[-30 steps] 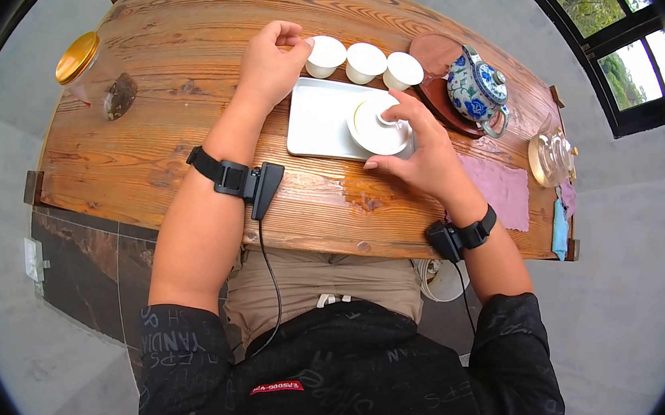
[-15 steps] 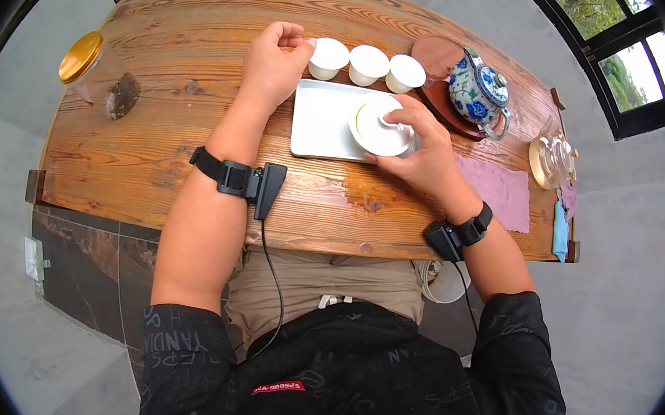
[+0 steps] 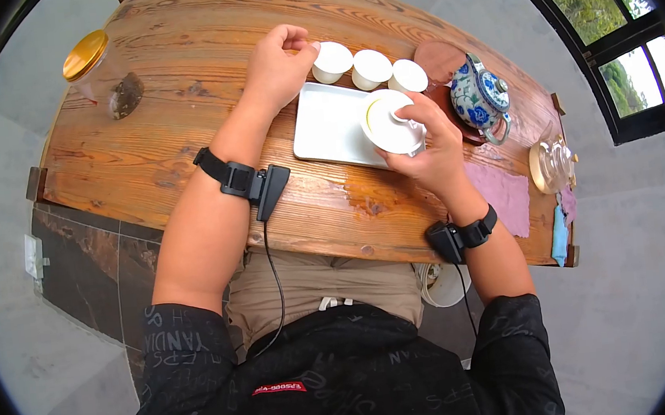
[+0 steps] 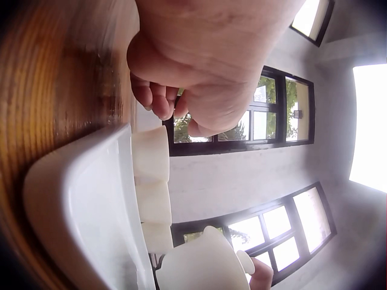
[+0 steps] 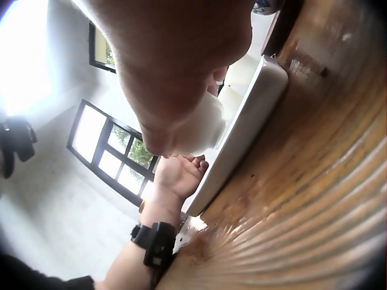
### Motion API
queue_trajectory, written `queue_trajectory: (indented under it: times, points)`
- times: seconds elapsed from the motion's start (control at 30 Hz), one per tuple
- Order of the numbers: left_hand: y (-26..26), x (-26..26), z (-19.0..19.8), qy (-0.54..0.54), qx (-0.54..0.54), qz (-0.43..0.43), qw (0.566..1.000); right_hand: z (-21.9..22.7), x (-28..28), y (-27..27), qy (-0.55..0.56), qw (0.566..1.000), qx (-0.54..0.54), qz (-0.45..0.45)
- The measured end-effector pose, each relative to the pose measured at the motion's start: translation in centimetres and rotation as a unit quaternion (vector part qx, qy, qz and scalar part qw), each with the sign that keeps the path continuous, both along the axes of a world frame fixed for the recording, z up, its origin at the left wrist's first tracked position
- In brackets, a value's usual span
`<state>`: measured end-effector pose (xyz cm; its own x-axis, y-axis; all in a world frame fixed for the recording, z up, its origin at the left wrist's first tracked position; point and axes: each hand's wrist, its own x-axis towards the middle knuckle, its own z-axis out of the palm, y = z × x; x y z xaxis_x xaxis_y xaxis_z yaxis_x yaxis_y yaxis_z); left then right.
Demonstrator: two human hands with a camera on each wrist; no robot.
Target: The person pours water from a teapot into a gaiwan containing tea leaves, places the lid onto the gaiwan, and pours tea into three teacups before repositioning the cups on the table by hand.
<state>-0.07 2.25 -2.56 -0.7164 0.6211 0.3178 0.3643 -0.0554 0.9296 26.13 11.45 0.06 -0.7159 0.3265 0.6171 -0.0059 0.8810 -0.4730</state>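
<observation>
A white lidded gaiwan [image 3: 386, 129] is held by my right hand [image 3: 437, 149], thumb on the near side of its rim and fingers at the lid knob. It is slightly tilted over the right part of a white rectangular tray [image 3: 328, 124]; the left wrist view shows the gaiwan [image 4: 196, 266] above the tray's rim. My left hand [image 3: 277, 67] is beside the leftmost of three white cups [image 3: 332, 63], its fingers loosely curled and holding nothing. Its fingertips come right up to that cup's rim. The other cups [image 3: 372, 71] stand in a row behind the tray.
A blue-and-white teapot [image 3: 479, 96] stands on a reddish-brown round board [image 3: 440, 61] at right. Beyond the pink cloth [image 3: 499, 195] is a glass pot [image 3: 553, 166]. At far left stands a jar with a gold lid [image 3: 86, 55]. Wet patches [image 3: 368, 200] mark the wooden table [image 3: 197, 52].
My right hand has closed its thumb onto the gaiwan's rim and raised it a little, tilting it slightly. The left hand stays beside the leftmost cup. The whole view has shifted slightly.
</observation>
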Motion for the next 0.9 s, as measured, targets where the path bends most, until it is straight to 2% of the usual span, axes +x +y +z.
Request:
queue_trajectory:
  times: [0.2,0.27,0.33,0.43,0.47,0.53,0.6,0.73,0.8,0.9]
  points:
    - [0.0,-0.3,-0.1,-0.015,0.004,0.001,1.000,1.5,-0.8,0.8,0.005,1.000,-0.014,-0.011]
    - [0.0,-0.2,0.1,-0.024,0.005,0.002,1.000,1.9,-1.4,1.4,0.018,0.998,-0.059,0.004]
    - [-0.2,-0.3,0.4,-0.045,-0.016,-0.013,0.999,2.9,-2.1,1.7,0.006,0.998,-0.058,0.002]
    - [-0.2,-0.4,0.3,-0.055,-0.007,-0.016,0.998,4.5,-3.4,1.9,0.000,0.990,-0.139,0.014]
    - [-0.2,-0.4,0.2,-0.055,-0.006,-0.014,0.998,5.1,-3.8,2.1,-0.001,0.990,-0.137,0.016]
    - [0.1,-0.5,-0.1,-0.057,0.021,0.008,0.998,6.3,-4.6,2.7,-0.070,0.994,-0.085,-0.017]
    - [0.1,-0.7,-0.3,-0.053,0.024,0.009,0.998,6.1,-5.7,4.0,-0.053,0.994,-0.092,0.014]
    - [0.3,-1.1,-0.7,-0.036,0.029,0.016,0.999,7.6,-7.1,4.2,-0.110,0.989,-0.099,0.022]
    - [0.3,-1.1,-0.8,-0.033,0.027,0.019,0.999,8.7,-7.7,4.2,-0.181,0.983,-0.013,-0.009]
    - [0.3,-1.1,-0.8,-0.030,0.025,0.020,0.999,9.3,-8.6,4.7,-0.214,0.977,0.025,0.002]
